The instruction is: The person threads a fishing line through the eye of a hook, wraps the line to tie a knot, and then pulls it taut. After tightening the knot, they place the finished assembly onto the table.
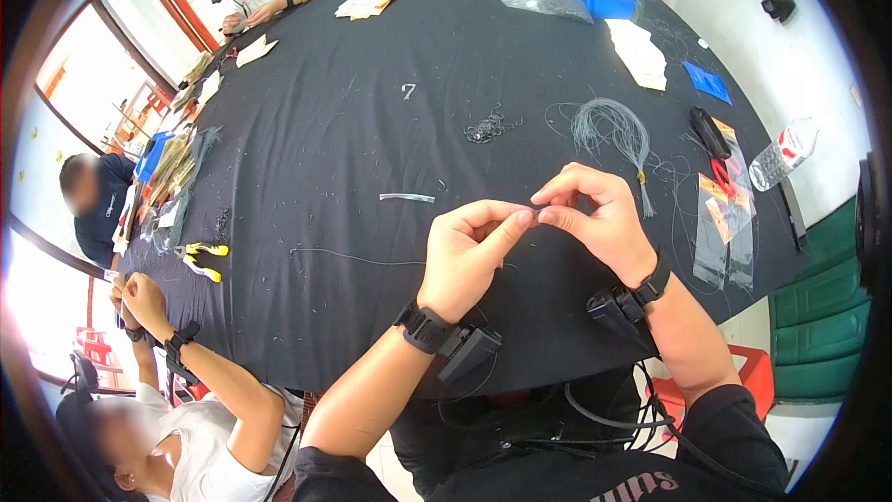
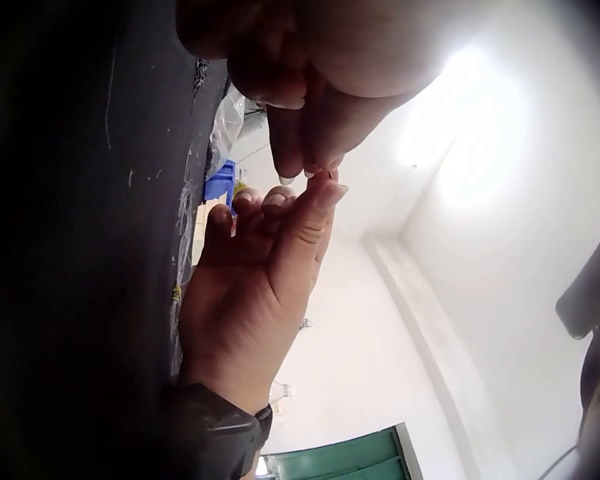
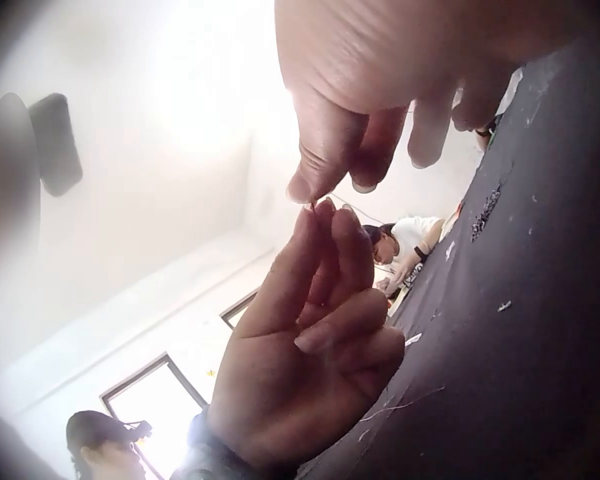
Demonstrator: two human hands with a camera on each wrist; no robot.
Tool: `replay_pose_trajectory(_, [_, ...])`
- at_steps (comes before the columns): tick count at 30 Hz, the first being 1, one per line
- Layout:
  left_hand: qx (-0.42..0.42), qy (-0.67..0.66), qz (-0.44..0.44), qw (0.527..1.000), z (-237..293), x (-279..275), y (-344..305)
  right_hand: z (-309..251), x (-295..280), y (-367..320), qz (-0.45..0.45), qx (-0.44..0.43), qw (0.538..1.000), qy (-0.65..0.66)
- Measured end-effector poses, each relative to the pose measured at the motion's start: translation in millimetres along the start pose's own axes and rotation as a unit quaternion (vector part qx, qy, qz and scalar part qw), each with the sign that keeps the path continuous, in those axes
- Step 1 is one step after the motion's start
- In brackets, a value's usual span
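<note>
Both hands meet fingertip to fingertip over the near side of the table. My left hand [image 1: 472, 246] pinches between thumb and index finger, and my right hand [image 1: 595, 214] pinches at the same spot. Between the tips shows a tiny thin reddish thing [image 3: 313, 207]; its kind I cannot tell, as the fingers hide most of it. A thin line [image 1: 358, 260] stretches over the black cloth to the left of my left hand. Beyond the hands lie a short clear strip [image 1: 407, 197] and a pile of small dark hooks [image 1: 490, 127].
A coil of line [image 1: 609, 130], red-handled pliers [image 1: 722, 177] and clear packets [image 1: 711, 237] lie to the right, near a plastic bottle [image 1: 785, 153]. Yellow-handled cutters [image 1: 202, 260] lie left, beside another person's hands [image 1: 144, 302]. Other people sit around the black-covered table [image 1: 316, 158].
</note>
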State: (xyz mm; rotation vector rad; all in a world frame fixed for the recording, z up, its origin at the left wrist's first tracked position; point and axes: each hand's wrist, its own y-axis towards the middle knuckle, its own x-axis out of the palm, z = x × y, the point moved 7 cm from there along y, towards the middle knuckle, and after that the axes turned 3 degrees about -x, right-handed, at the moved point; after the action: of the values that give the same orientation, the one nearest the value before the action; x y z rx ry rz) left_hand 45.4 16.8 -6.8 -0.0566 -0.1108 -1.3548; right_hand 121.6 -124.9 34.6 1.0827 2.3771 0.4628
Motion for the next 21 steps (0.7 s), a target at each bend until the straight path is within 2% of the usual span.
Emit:
replay_pose_trajectory(2, [-0.003, 0.000, -0.003, 1.000, 0.2, 0.7, -0.4, -2.2, 0.4, 0.8, -0.009, -0.028, 1.000, -0.008])
replay_pose_trajectory(11, [-0.017, -0.002, -0.019, 1.000, 0.9, 1.9, 0.9, -2.2, 1.3, -0.2, -0.002, 0.010, 1.000, 0.016])
replay_pose_trajectory(21, [-0.005, -0.029, -0.019, 0.999, 4.3, 3.5, -0.4, -4.0, 2.2, -0.2, 0.007, -0.034, 0.999, 0.029])
